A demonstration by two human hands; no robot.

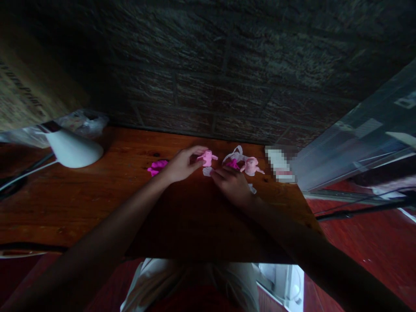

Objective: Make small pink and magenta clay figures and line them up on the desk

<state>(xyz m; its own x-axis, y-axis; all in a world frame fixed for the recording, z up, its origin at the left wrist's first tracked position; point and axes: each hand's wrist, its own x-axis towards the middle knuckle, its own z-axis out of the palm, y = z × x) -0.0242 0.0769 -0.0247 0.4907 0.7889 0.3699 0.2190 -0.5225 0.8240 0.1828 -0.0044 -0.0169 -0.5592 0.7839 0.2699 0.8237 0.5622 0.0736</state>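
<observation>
My left hand [183, 165] has its thumb and fingers closed on a small pink figure-shaped piece [207, 158], which has two stubby arm-like parts. Just right of it, my right hand [234, 186] pinches a small pale, translucent piece [207, 172] below the pink one. Beyond the right hand's knuckles lies a magenta piece [233, 164], with a pale looped strip [238, 152] around it. A second light-pink figure-shaped piece [251, 166] rests to the right of them. Left of my left wrist is a crumpled magenta piece [156, 167].
The wooden table [130, 151] meets a dark stone-patterned wall [211, 78]. A white lamp-like cone [76, 149] and clear plastic bags [86, 122] are at the left. A blurred-out white item [280, 164] sits at the right end, near a translucent panel [351, 130].
</observation>
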